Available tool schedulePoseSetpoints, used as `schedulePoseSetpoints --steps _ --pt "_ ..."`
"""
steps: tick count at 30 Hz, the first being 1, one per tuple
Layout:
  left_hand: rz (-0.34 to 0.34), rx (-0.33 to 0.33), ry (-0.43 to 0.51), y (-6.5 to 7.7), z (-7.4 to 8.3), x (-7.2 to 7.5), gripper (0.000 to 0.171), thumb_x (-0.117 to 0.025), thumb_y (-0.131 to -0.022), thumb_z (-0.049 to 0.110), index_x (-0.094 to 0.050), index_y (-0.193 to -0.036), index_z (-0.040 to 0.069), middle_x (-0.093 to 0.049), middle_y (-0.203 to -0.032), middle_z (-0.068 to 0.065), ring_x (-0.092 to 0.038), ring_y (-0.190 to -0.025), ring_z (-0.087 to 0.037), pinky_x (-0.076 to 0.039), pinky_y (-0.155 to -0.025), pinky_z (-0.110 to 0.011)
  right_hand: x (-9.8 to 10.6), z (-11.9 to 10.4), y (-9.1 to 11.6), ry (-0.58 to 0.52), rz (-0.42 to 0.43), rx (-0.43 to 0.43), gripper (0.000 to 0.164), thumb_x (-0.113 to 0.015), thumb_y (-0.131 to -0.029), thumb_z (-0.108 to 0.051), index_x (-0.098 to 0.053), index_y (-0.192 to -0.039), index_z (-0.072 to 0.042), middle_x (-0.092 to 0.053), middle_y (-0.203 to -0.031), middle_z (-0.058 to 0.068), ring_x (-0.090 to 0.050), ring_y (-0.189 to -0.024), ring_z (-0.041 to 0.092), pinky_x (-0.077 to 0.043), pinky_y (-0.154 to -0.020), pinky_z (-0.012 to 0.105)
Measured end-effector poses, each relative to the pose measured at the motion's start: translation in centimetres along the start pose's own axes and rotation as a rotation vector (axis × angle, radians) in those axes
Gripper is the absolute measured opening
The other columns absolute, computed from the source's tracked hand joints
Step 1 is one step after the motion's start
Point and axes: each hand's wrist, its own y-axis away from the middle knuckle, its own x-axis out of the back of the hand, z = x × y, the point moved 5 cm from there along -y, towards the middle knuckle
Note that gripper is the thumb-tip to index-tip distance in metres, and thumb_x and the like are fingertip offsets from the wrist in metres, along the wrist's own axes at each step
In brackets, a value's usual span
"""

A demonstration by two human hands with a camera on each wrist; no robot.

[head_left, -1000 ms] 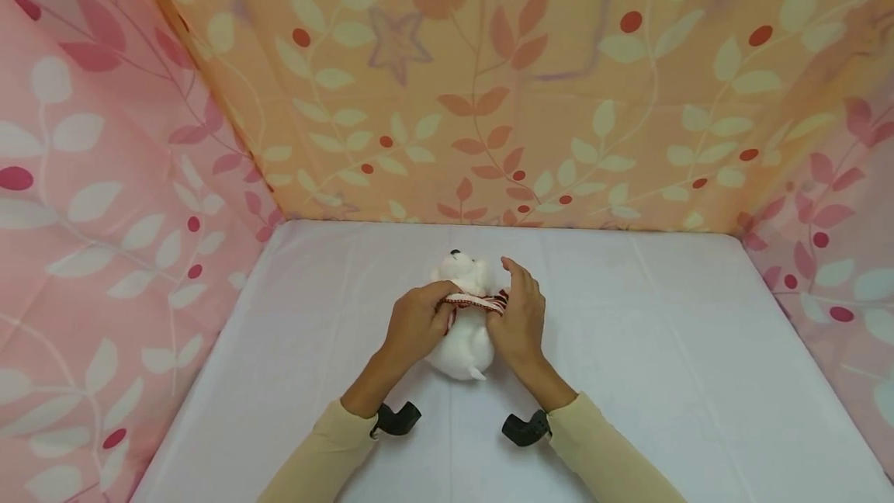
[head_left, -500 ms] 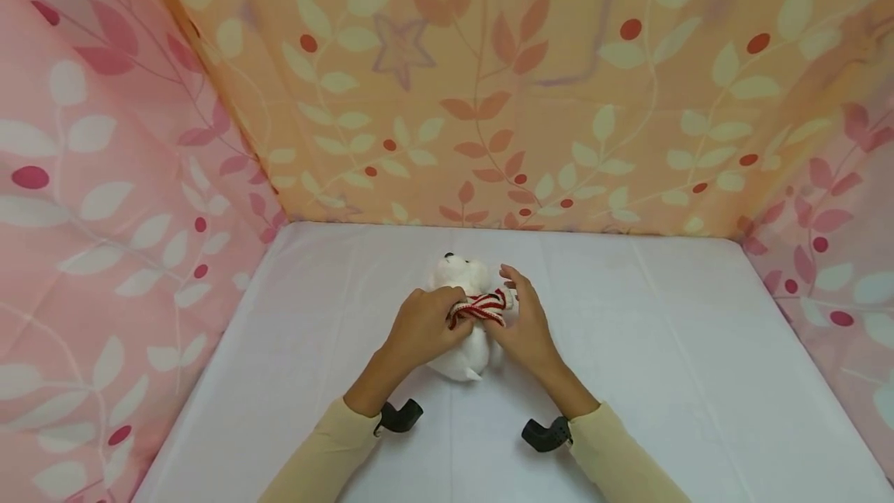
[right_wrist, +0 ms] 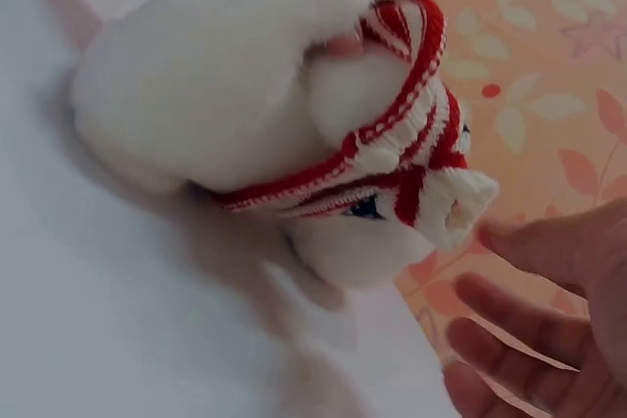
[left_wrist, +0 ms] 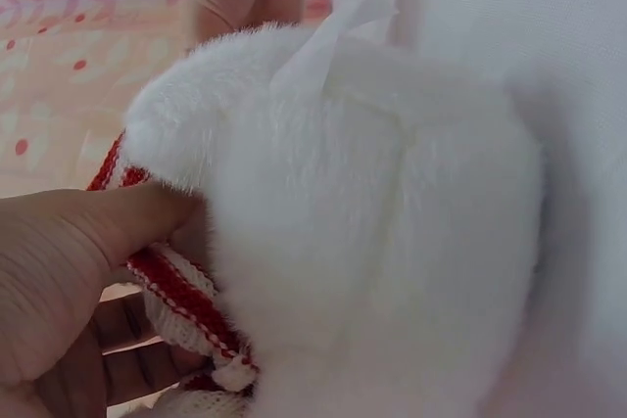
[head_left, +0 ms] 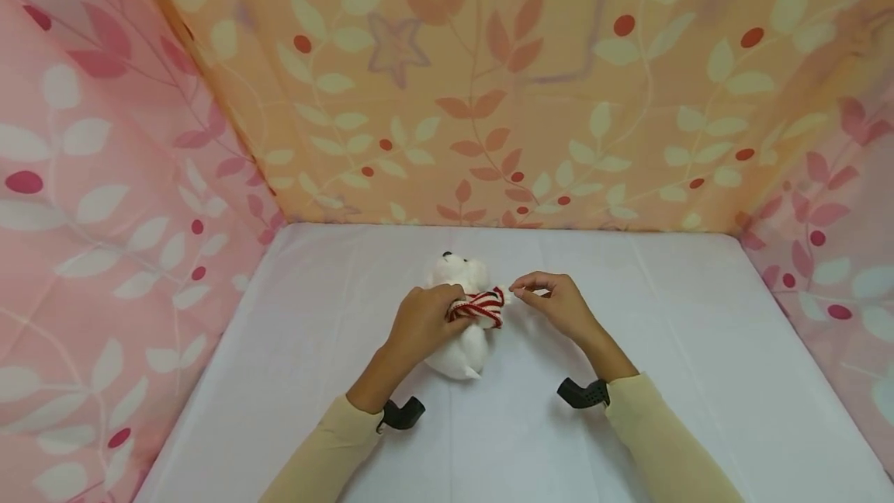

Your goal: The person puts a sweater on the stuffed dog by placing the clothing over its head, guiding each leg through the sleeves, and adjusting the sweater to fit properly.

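A white plush toy animal (head_left: 457, 355) with a dark nose lies on the table, its small tail toward me. A red-and-white striped knitted sweater (head_left: 489, 303) is bunched around its upper body. My left hand (head_left: 422, 320) grips the sweater at the toy's left side, and in the left wrist view the thumb (left_wrist: 147, 212) goes in under the knit. My right hand (head_left: 569, 313) is at the sweater's right edge, fingers loosely bent. In the right wrist view its fingertips are right by the white cuff of a sleeve (right_wrist: 456, 208). A left fingertip (right_wrist: 343, 44) shows inside the sweater's opening.
A white cloth covers the table (head_left: 663, 355). Leaf-patterned curtains enclose it: an orange one (head_left: 482, 60) behind and pink ones (head_left: 91, 216) at the sides. Black wrist devices (head_left: 403, 414) hang from both sleeves.
My right hand has drawn away to the right from the toy's body out to the sleeve end. The sweater has turned from a narrow band to a wider striped bunch; my left hand keeps its hold.
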Motion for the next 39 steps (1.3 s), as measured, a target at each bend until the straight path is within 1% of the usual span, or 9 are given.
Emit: schedulePoseSetpoints --steps 3,6,9,12,16,22,29,33,39 --pt "-0.01 -0.003 0.007 -0.1 0.0 0.0 0.031 -0.086 -0.08 0.039 -0.061 -0.085 0.022 -0.046 -0.064 0.013 -0.041 -0.058 -0.006 -0.036 -0.062 -0.031 -0.7 1.6 -0.9 -0.025 -0.131 0.005 0.016 -0.071 -0.095 -0.006 -0.076 -0.109 0.0 -0.073 -0.112 0.014 -0.065 -0.102 0.022 -0.054 -0.078 0.029" --pt "-0.013 -0.01 -0.005 -0.1 0.0 -0.1 0.032 -0.088 -0.077 0.037 -0.062 -0.086 0.021 -0.045 -0.065 0.013 -0.041 -0.058 -0.006 -0.035 -0.062 -0.03 -1.2 3.3 -1.8 -0.07 -0.22 0.017 0.017 -0.071 -0.095 -0.008 -0.077 -0.11 -0.004 -0.074 -0.112 0.011 -0.066 -0.103 0.018 -0.055 -0.081 0.035" --pt "-0.017 -0.002 -0.024 -0.2 0.0 -0.1 0.033 -0.09 -0.077 0.036 -0.062 -0.087 0.021 -0.046 -0.066 0.013 -0.042 -0.059 -0.005 -0.035 -0.062 -0.029 -1.7 3.9 -2.3 -0.116 -0.304 0.006 0.018 -0.07 -0.094 -0.007 -0.078 -0.111 -0.004 -0.075 -0.109 0.009 -0.066 -0.1 0.017 -0.054 -0.083 0.04" --pt "-0.014 0.012 -0.023 -0.1 0.0 -0.2 0.031 -0.09 -0.078 0.034 -0.063 -0.088 0.021 -0.047 -0.067 0.013 -0.043 -0.06 -0.005 -0.035 -0.062 -0.028 -2.1 4.1 -2.4 -0.152 -0.374 -0.014 0.019 -0.069 -0.094 -0.006 -0.077 -0.111 -0.003 -0.074 -0.11 0.011 -0.066 -0.099 0.016 -0.053 -0.083 0.036" --pt "0.008 0.017 -0.025 0.0 -0.1 -0.3 0.029 -0.089 -0.079 0.033 -0.064 -0.088 0.02 -0.049 -0.068 0.012 -0.043 -0.06 -0.005 -0.035 -0.062 -0.028 -2.3 4.1 -2.6 -0.189 -0.409 -0.02 0.021 -0.068 -0.094 -0.004 -0.076 -0.112 0.001 -0.073 -0.113 0.012 -0.066 -0.098 0.015 -0.054 -0.082 0.032" --pt "0.05 0.027 -0.021 0.0 0.0 -0.4 0.029 -0.088 -0.08 0.035 -0.064 -0.087 0.021 -0.051 -0.067 0.011 -0.043 -0.059 -0.006 -0.035 -0.06 -0.029 -2.7 4.2 -2.9 -0.234 -0.436 -0.065 0.024 -0.064 -0.1 -0.012 -0.073 -0.115 0.005 -0.075 -0.105 0.006 -0.068 -0.089 0.02 -0.057 -0.082 0.046" --pt "0.128 0.07 -0.013 0.3 0.1 -0.8 0.023 -0.088 -0.075 0.021 -0.067 -0.085 0.02 -0.062 -0.074 0.011 -0.045 -0.058 -0.005 -0.039 -0.063 -0.03 -3.3 4.1 -2.5 -0.291 -0.57 -0.031 0.02 -0.071 -0.094 -0.009 -0.077 -0.112 -0.004 -0.069 -0.124 0.007 -0.061 -0.118 0.021 -0.045 -0.101 0.035" --pt "0.146 0.061 -0.015 0.4 0.1 -1.0 0.023 -0.085 -0.073 0.012 -0.066 -0.083 0.02 -0.06 -0.073 0.011 -0.045 -0.058 -0.005 -0.04 -0.065 -0.031 -3.2 3.4 -2.3 -0.279 -0.578 0.03 0.021 -0.076 -0.09 -0.007 -0.077 -0.11 -0.004 -0.068 -0.124 0.011 -0.059 -0.119 0.025 -0.046 -0.101 0.038" --pt "0.142 0.016 -0.005 0.2 -0.1 -1.0 0.027 -0.085 -0.075 0.009 -0.062 -0.083 0.02 -0.054 -0.07 0.011 -0.045 -0.06 -0.005 -0.04 -0.065 -0.031 -2.7 2.7 -2.5 -0.18 -0.413 0.078 0.015 -0.078 -0.088 -0.008 -0.079 -0.103 -0.008 -0.07 -0.118 0.007 -0.063 -0.112 0.02 -0.053 -0.091 0.038"
